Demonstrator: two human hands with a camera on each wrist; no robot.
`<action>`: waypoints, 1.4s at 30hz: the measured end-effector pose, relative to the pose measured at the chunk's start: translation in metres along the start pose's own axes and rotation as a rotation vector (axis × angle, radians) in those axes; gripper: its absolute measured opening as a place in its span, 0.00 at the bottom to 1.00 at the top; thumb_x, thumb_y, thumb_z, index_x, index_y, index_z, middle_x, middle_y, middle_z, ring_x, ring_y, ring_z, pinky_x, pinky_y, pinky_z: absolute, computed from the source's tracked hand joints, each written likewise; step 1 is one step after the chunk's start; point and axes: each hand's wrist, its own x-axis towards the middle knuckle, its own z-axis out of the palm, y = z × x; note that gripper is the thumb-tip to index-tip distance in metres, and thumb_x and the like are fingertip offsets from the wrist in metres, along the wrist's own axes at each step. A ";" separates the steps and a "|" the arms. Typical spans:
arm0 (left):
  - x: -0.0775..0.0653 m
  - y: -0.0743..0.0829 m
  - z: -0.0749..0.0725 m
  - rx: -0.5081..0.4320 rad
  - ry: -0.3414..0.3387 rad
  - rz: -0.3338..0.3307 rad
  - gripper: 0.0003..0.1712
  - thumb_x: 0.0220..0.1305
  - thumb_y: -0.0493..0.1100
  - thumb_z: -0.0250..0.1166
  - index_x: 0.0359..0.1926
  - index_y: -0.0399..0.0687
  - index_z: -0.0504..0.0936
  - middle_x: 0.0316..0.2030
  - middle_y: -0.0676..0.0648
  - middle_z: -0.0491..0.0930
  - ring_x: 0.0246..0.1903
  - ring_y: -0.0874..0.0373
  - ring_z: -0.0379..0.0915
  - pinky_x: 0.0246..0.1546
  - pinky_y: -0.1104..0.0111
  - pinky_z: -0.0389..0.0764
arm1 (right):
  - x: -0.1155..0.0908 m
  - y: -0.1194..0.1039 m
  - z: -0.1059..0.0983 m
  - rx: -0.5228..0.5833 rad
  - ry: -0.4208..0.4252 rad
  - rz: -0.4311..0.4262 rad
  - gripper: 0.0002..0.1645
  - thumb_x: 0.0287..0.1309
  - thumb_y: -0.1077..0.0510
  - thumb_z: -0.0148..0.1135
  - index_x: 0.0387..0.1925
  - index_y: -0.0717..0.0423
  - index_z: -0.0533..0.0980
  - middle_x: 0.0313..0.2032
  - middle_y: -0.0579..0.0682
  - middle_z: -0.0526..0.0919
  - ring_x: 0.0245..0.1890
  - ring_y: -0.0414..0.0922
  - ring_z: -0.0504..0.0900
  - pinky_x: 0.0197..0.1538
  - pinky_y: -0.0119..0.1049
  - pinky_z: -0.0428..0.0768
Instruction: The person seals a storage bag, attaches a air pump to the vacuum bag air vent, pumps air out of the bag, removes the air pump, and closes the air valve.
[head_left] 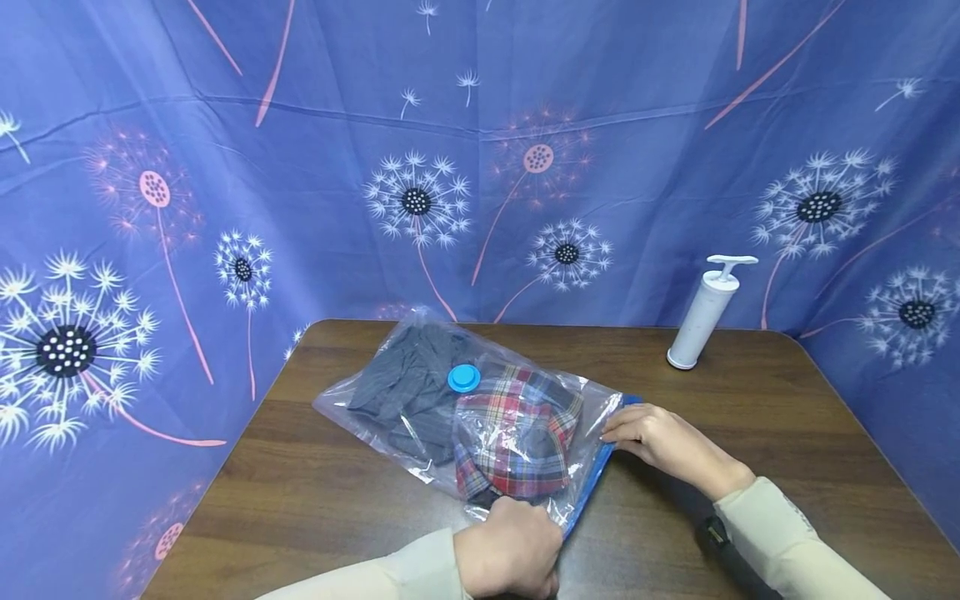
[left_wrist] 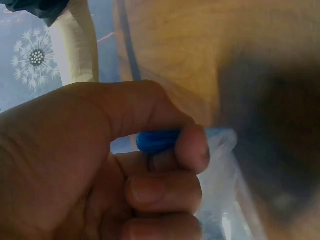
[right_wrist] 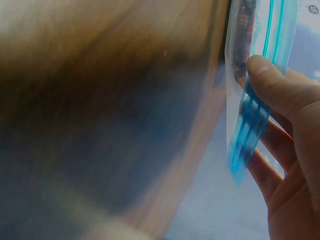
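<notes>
A clear vacuum storage bag (head_left: 442,479) lies on the table with folded clothes inside: a dark grey garment (head_left: 408,392) and a red and blue plaid shirt (head_left: 517,433). A round blue valve cap (head_left: 464,378) sits on its top face. The bag's blue zip strip (head_left: 592,479) runs along its right end. My left hand (head_left: 513,546) pinches the near corner of that end, a rounded blue piece (left_wrist: 156,141) showing between thumb and finger. At the far corner, my right hand (head_left: 667,442) grips the double-ridged strip (right_wrist: 255,117), thumb on one face and fingers behind.
Towards the back right of the wooden table (head_left: 787,433), a white hand pump (head_left: 703,321) with a T-shaped handle stands upright. A blue cloth (head_left: 480,167) with a dandelion print hangs behind the table and along its sides.
</notes>
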 end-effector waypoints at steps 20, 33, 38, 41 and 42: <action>0.000 0.003 0.008 -0.147 -0.027 -0.017 0.23 0.54 0.65 0.69 0.17 0.55 0.83 0.22 0.56 0.82 0.20 0.61 0.76 0.18 0.60 0.78 | -0.005 -0.004 0.001 -0.060 0.006 0.082 0.21 0.35 0.72 0.81 0.35 0.54 0.89 0.39 0.49 0.91 0.42 0.48 0.89 0.49 0.52 0.85; -0.019 -0.025 0.003 -0.352 -0.034 0.037 0.41 0.58 0.84 0.55 0.11 0.57 0.77 0.14 0.57 0.74 0.17 0.64 0.71 0.16 0.65 0.71 | -0.005 -0.040 -0.013 -0.110 -0.023 0.159 0.27 0.37 0.83 0.68 0.40 0.58 0.87 0.47 0.57 0.89 0.51 0.61 0.87 0.51 0.53 0.86; -0.032 -0.051 0.004 -0.484 0.002 0.014 0.40 0.61 0.82 0.56 0.08 0.60 0.73 0.09 0.62 0.65 0.13 0.68 0.63 0.14 0.69 0.67 | -0.009 -0.058 -0.014 -0.095 -0.001 0.131 0.14 0.57 0.72 0.61 0.39 0.57 0.87 0.47 0.55 0.89 0.51 0.62 0.86 0.50 0.55 0.86; -0.039 -0.071 0.008 -0.535 0.044 -0.011 0.37 0.61 0.80 0.58 0.09 0.63 0.70 0.09 0.65 0.62 0.13 0.69 0.60 0.14 0.71 0.65 | -0.009 -0.072 -0.012 -0.094 0.014 0.120 0.23 0.78 0.57 0.45 0.39 0.55 0.87 0.46 0.53 0.89 0.51 0.60 0.86 0.50 0.56 0.85; -0.042 -0.078 0.009 -0.526 0.066 -0.022 0.36 0.61 0.79 0.58 0.10 0.64 0.70 0.10 0.66 0.62 0.14 0.69 0.61 0.15 0.71 0.65 | -0.008 -0.076 -0.011 -0.092 0.022 0.116 0.31 0.81 0.52 0.37 0.39 0.55 0.88 0.45 0.52 0.89 0.51 0.60 0.86 0.51 0.56 0.85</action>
